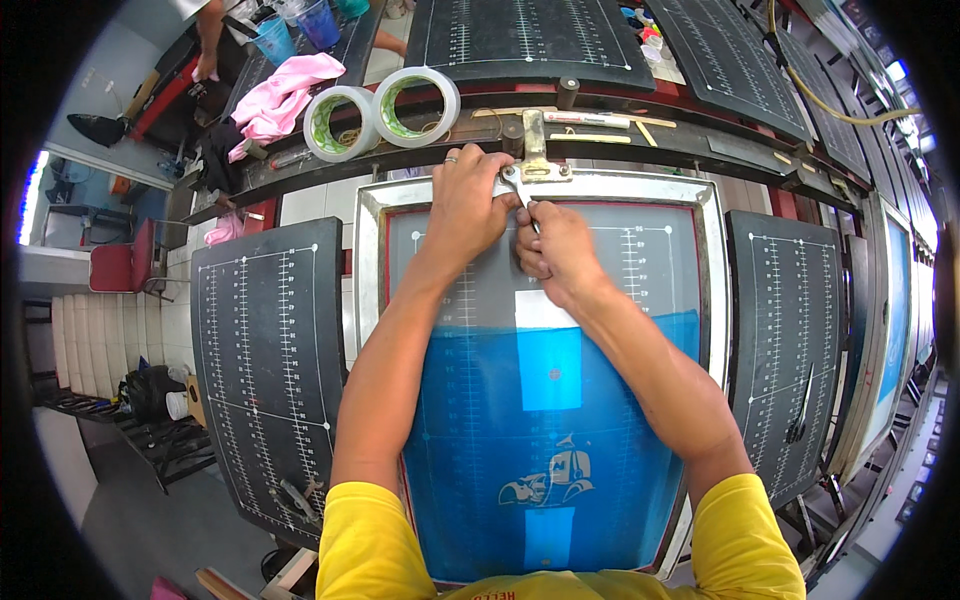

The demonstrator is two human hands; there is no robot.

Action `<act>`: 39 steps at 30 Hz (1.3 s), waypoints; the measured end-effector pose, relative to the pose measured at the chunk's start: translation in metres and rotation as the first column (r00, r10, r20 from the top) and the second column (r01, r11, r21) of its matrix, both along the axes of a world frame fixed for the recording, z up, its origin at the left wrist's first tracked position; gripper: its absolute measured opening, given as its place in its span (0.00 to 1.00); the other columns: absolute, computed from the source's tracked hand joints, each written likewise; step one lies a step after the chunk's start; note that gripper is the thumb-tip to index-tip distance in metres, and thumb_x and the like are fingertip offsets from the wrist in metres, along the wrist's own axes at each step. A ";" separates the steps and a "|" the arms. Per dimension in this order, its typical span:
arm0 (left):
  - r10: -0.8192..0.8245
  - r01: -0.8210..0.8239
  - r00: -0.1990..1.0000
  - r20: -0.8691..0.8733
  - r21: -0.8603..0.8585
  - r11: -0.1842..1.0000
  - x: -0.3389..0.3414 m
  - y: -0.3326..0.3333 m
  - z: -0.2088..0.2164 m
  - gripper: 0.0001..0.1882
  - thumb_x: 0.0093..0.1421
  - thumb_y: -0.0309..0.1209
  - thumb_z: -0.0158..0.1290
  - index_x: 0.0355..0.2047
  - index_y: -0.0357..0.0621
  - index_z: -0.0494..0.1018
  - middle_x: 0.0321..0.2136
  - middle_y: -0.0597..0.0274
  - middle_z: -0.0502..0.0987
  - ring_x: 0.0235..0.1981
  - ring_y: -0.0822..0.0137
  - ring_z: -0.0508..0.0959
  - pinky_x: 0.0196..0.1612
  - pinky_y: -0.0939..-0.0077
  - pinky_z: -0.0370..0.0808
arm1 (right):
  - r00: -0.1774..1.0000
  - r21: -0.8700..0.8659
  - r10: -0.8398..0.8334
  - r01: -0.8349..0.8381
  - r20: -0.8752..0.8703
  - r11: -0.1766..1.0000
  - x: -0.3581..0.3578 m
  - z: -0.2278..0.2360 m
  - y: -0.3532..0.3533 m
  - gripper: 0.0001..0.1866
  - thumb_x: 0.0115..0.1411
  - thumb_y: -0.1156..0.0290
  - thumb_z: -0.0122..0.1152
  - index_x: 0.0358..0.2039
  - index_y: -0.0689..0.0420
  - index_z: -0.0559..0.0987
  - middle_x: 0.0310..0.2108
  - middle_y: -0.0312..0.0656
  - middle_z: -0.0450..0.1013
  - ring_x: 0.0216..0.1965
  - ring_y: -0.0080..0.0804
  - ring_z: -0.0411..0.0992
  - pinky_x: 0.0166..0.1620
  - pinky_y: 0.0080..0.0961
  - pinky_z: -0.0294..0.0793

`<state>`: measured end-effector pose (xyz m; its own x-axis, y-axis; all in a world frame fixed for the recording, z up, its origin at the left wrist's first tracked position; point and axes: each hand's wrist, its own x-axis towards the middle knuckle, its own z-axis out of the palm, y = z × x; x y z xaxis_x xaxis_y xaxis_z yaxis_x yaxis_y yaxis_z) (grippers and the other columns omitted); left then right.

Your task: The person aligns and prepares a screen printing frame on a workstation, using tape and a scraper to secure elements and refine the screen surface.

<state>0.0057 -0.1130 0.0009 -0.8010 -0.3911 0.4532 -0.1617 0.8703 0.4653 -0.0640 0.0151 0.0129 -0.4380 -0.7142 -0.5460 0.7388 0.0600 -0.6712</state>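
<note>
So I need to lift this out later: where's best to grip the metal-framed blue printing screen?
Probably the bare side rails of the metal-framed blue printing screen, one from each side. The far rail sits under the metal clamp and both hands; the mesh looks too thin to grip.

Grey floor [130, 520] lies at lower left, with a red chair [125, 262] near a bright window [30, 195]; a low black rack [150, 440] stands below it.
</note>
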 end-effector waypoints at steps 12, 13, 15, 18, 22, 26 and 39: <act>-0.027 0.025 0.999 0.022 0.073 0.997 0.002 -0.006 0.005 0.21 0.45 0.33 0.61 0.42 0.46 0.75 0.34 0.57 0.71 0.41 0.54 0.70 0.44 0.61 0.65 | 0.988 -0.046 -0.043 0.036 -0.147 0.998 0.031 0.021 0.016 0.12 0.67 0.66 0.38 0.33 0.59 0.67 0.13 0.31 0.54 0.10 0.19 0.48 0.14 0.21 0.46; -0.017 0.014 0.999 0.030 0.078 0.997 0.005 -0.004 0.007 0.20 0.46 0.34 0.61 0.42 0.46 0.75 0.34 0.57 0.71 0.41 0.54 0.70 0.45 0.61 0.65 | 0.977 -0.052 0.002 -0.013 -0.213 0.999 0.031 0.030 0.034 0.14 0.69 0.65 0.39 0.34 0.62 0.69 0.13 0.30 0.54 0.11 0.18 0.49 0.15 0.20 0.47; -0.001 -0.002 0.999 0.048 0.072 0.997 0.003 0.004 0.015 0.18 0.50 0.35 0.60 0.42 0.45 0.75 0.36 0.57 0.73 0.42 0.53 0.71 0.45 0.59 0.65 | 0.906 -0.001 0.020 -0.023 -0.422 1.000 0.028 0.043 0.080 0.16 0.69 0.64 0.41 0.34 0.62 0.73 0.14 0.30 0.56 0.12 0.16 0.51 0.15 0.19 0.48; -0.034 0.032 0.999 0.022 0.069 0.997 0.005 -0.003 0.013 0.18 0.50 0.36 0.60 0.41 0.44 0.76 0.36 0.56 0.74 0.41 0.52 0.73 0.46 0.59 0.67 | 0.577 0.204 0.107 0.106 -0.810 0.973 0.015 0.053 0.166 0.14 0.67 0.67 0.45 0.38 0.61 0.78 0.15 0.30 0.59 0.17 0.17 0.55 0.20 0.21 0.53; -0.078 0.097 0.994 -0.083 0.264 0.960 0.002 -0.011 0.012 0.18 0.51 0.36 0.60 0.41 0.41 0.77 0.36 0.54 0.77 0.42 0.53 0.75 0.49 0.62 0.69 | 0.131 0.228 0.187 0.512 -0.974 0.828 -0.005 0.049 0.291 0.11 0.63 0.70 0.52 0.44 0.59 0.74 0.18 0.44 0.70 0.18 0.29 0.67 0.23 0.30 0.64; 0.047 0.112 0.961 -0.271 0.542 0.833 0.024 -0.038 0.003 0.14 0.61 0.33 0.54 0.44 0.38 0.77 0.39 0.59 0.80 0.40 0.71 0.77 0.46 0.75 0.72 | 0.194 0.407 0.378 0.652 -0.905 0.640 -0.006 0.026 0.394 0.10 0.62 0.70 0.53 0.41 0.61 0.73 0.29 0.51 0.75 0.30 0.51 0.73 0.35 0.41 0.70; 0.492 -0.431 0.869 0.048 0.562 0.706 0.341 0.158 0.046 0.16 0.67 0.32 0.49 0.51 0.36 0.72 0.45 0.54 0.78 0.44 0.69 0.77 0.50 0.75 0.71 | -0.119 0.358 0.670 0.770 -0.733 0.528 0.022 0.012 0.490 0.12 0.59 0.72 0.57 0.43 0.60 0.76 0.38 0.49 0.72 0.39 0.48 0.70 0.43 0.40 0.69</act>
